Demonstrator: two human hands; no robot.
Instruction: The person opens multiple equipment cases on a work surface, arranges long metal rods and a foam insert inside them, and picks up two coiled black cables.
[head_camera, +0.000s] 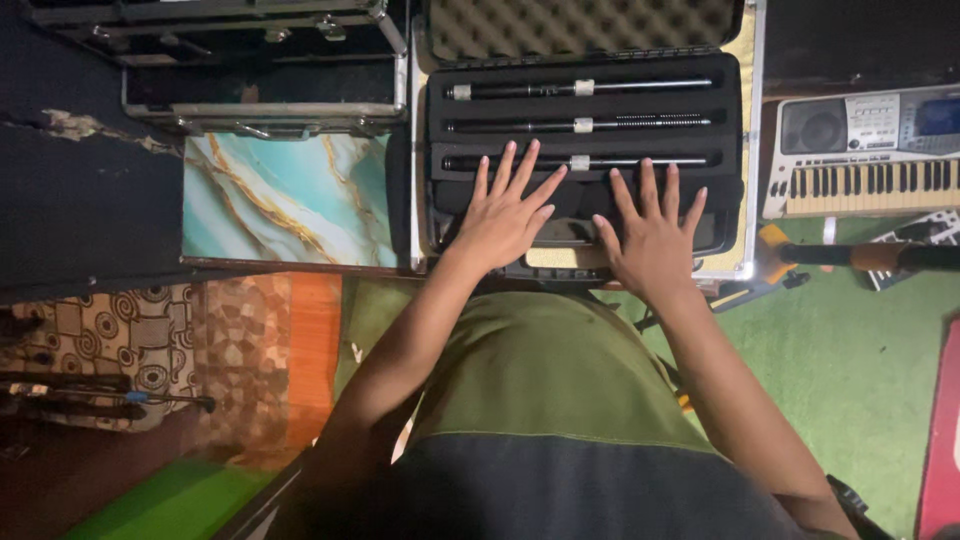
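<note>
Nearest to me, at six o'clock, is my own green and dark shirt, with both forearms reaching up from it. My left hand (503, 215) lies flat with fingers spread on the near foam edge of the open case (735, 160); my right hand (652, 235) lies the same way, just to its three o'clock. Both hands are open and grip nothing. I judge the flat palms steady the case more than they reach for anything.

Straight past my fingertips, at twelve o'clock, the nearest black rod (575, 162) sits in its foam slot; my left fingertips touch or nearly touch it. Two more rods (580, 106) lie parallel beyond, each in its own groove, presumably so they cannot knock together.

At ten o'clock a marbled teal board (285, 200) lies beside the case, a closed metal-edged case (265, 90) beyond it. At two o'clock a keyboard (865, 150) rests.
</note>
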